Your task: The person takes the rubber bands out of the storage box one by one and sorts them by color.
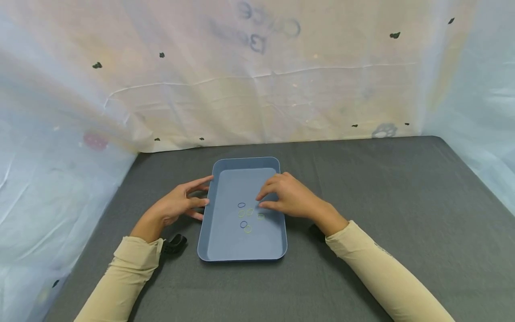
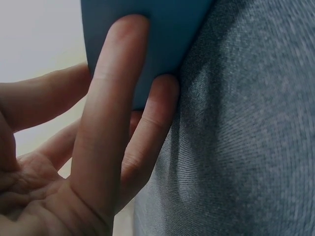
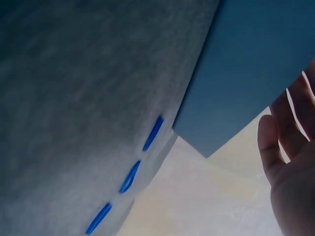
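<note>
A blue-grey rectangular tray (image 1: 241, 243) lies on the grey cloth. Inside it are several small thin rings, like rubber bands, some dark blue, such as this blue ring (image 1: 241, 205), and some yellow, such as this yellow ring (image 1: 248, 229). My left hand (image 1: 177, 203) touches the outside of the tray's left wall with spread, fairly straight fingers; the left wrist view shows fingertips (image 2: 130, 32) against that wall. Over the right part of the tray is my right hand (image 1: 287, 197), fingers bent, with a gap between thumb and forefinger. Nothing shows between them.
Grey cloth (image 1: 382, 201) covers the table around the tray. A pale printed sheet (image 1: 261, 103) hangs behind, with sheeting at both sides. Black wrist gear (image 1: 175, 244) sits by the left cuff. Three blue streaks (image 3: 130, 176) appear in the right wrist view; their nature is unclear.
</note>
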A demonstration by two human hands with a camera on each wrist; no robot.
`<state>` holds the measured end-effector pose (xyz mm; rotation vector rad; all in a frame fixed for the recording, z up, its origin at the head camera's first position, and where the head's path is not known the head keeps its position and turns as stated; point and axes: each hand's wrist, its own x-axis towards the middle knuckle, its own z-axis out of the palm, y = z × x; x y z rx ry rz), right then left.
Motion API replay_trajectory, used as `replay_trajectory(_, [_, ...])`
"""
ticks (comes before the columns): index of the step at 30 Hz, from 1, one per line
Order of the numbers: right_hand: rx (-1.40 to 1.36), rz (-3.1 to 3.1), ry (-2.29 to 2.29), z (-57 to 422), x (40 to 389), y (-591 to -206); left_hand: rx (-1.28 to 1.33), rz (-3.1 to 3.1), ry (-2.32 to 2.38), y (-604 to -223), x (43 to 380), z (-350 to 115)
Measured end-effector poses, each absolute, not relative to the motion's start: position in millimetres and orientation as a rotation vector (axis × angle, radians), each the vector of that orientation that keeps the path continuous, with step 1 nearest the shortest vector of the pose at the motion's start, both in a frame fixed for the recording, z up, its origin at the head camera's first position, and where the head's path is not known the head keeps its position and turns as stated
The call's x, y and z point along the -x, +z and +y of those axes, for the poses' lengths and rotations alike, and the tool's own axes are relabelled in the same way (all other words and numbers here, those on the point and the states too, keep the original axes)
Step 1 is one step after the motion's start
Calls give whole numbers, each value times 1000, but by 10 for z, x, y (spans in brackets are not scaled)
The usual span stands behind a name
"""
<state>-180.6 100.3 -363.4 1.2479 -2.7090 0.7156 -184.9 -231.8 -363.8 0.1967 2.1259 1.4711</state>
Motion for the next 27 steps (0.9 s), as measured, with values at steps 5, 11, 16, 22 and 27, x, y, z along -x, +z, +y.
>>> replay_trajectory(5, [-1254, -2724, 681, 939, 1830, -3637, -213, 2127, 1473, -3643, 1856, -2326])
replay_trajectory(11, [-1286, -2738, 665, 863, 1870, -3665, -207, 2127, 1469, -3660, 1864, -2328])
replay_trajectory(16, [-1317, -2743, 638, 788, 1902, -3664, -204, 2125, 1471, -3658, 1859, -2334])
replay_trajectory(22, [-1323, -2769, 616, 693, 1939, -3663, -211, 2135, 1469, -3647, 1859, -2340])
replay_trajectory(27, [-1313, -2797, 585, 620, 1947, -3668, -208, 2133, 1471, -3650, 1851, -2329])
